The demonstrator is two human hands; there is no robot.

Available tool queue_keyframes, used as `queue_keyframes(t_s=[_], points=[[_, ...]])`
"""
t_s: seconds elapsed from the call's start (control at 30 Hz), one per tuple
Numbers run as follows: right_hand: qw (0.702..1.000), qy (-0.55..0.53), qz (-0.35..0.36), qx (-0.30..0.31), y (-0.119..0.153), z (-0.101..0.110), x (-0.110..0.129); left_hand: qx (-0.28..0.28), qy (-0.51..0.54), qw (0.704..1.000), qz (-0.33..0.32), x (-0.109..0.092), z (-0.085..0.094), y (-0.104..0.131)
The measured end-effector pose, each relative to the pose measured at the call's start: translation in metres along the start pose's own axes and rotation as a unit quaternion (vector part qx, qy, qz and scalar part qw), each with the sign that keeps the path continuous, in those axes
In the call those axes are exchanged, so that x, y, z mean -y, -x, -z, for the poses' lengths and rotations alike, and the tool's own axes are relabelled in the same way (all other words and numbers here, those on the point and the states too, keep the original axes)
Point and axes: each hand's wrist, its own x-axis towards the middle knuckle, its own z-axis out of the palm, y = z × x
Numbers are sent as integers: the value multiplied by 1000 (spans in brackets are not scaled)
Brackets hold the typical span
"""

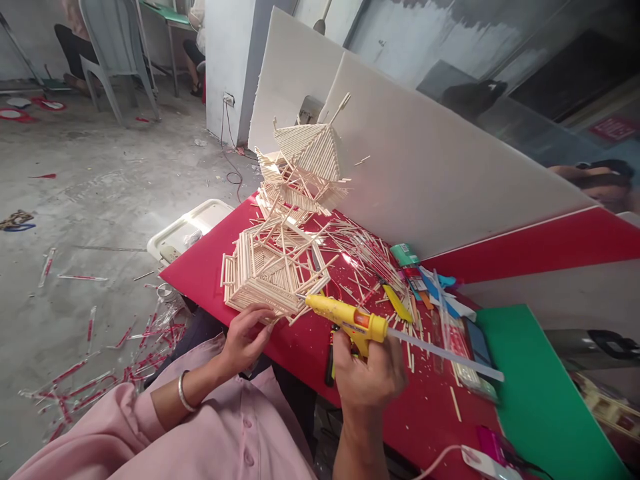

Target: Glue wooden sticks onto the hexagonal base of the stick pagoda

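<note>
My right hand [367, 373] is wrapped around the handle of a yellow hot glue gun [345, 315]. A long translucent glue stick [445, 357] juts from the gun's back end. The gun's nozzle points left, at the near right edge of a many-sided frame built of thin wooden sticks [250, 267]. My left hand [250, 337] grips the near lower edge of this stick frame, thumb and fingers closed there. Behind it stands a taller stick model with a sloped, pagoda-like roof [310, 150]. Whether the nozzle touches the sticks, I cannot tell.
Loose sticks [363, 250] lie scattered over the red tabletop [200, 267]. A yellow cutter [397, 303], a green-labelled container [404, 254] and a phone [477, 343] are at the right. White boards [390, 160] stand behind. Torn wrappers [75, 393] litter the floor.
</note>
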Motion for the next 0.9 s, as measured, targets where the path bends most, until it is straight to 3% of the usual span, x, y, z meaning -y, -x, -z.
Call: queue_keyframes(t_s=[0.5, 0.9], points=[[1000, 17, 13, -8, 6, 1, -5, -16, 8, 1000, 23, -2, -8, -5], [999, 26, -32, -2, 7, -1, -9, -14, 8, 999, 32, -10, -11, -9]])
